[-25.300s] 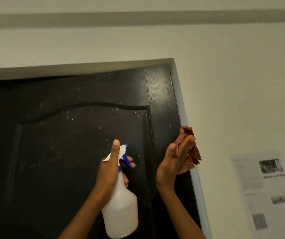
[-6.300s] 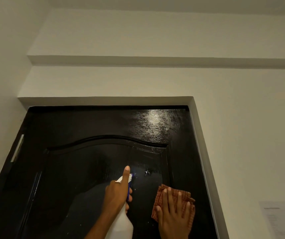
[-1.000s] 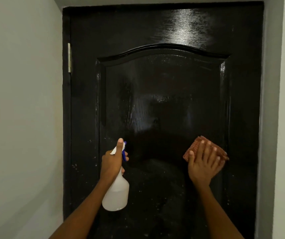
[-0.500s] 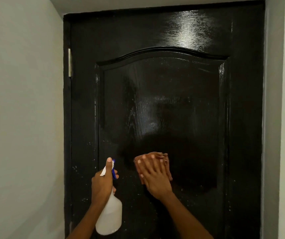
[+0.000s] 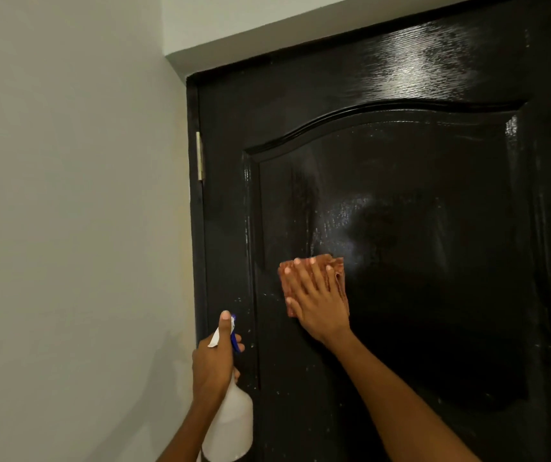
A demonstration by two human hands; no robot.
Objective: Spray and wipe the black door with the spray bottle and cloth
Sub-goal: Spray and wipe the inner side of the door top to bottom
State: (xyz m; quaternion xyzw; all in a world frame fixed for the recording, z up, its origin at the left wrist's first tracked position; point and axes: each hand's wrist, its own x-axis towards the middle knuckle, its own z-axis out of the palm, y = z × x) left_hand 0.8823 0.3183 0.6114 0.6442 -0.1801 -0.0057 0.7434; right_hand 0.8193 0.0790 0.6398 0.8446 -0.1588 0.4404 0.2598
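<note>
Right hand (image 5: 317,305) presses the cloth (image 5: 337,278) flat-fingered near the door (image 5: 434,261) panel's left edge, mid-frame; broad panel lies rightward. Left hand (image 5: 212,361) grips the spray bottle (image 5: 234,428), lower centre.

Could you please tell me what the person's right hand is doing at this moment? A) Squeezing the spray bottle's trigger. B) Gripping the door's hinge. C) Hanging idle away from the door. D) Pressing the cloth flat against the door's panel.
D: the right hand lies with straight, spread fingers on the reddish cloth, holding it flat against the black door, while the left hand grips the spray bottle.
</note>
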